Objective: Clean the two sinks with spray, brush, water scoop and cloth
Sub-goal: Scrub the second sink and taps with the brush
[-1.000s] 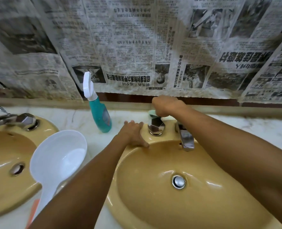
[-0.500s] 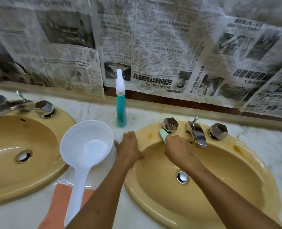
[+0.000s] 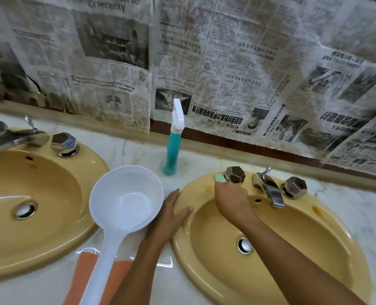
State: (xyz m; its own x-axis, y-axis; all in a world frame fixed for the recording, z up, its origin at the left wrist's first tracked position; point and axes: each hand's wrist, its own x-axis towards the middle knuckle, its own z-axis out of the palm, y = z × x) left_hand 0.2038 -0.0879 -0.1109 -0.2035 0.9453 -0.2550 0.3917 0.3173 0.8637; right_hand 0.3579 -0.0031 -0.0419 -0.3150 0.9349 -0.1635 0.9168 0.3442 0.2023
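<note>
Two yellow sinks sit in a marble counter: the left sink [image 3: 39,245] and the right sink [image 3: 314,249]. My right hand [image 3: 232,200] grips a pale green brush [image 3: 219,178] and holds it on the right sink's back rim, just left of a chrome tap knob [image 3: 235,174]. My left hand [image 3: 171,213] lies flat on that sink's left rim, fingers straight. A white water scoop [image 3: 125,203] lies between the sinks, its handle over an orange cloth [image 3: 85,276]. A teal spray bottle [image 3: 172,148] stands upright behind the scoop.
A chrome spout [image 3: 270,190] and second knob [image 3: 295,187] stand on the right sink's back rim. The left sink has its own tap [image 3: 13,139] and knob [image 3: 64,143]. Yellow stains [image 3: 316,209] mark the right rim. Newspaper [image 3: 204,62] covers the wall.
My right hand came down from behind the tap knob onto the back rim in front of it with the brush. The view pulled back and now takes in more of the left sink.
</note>
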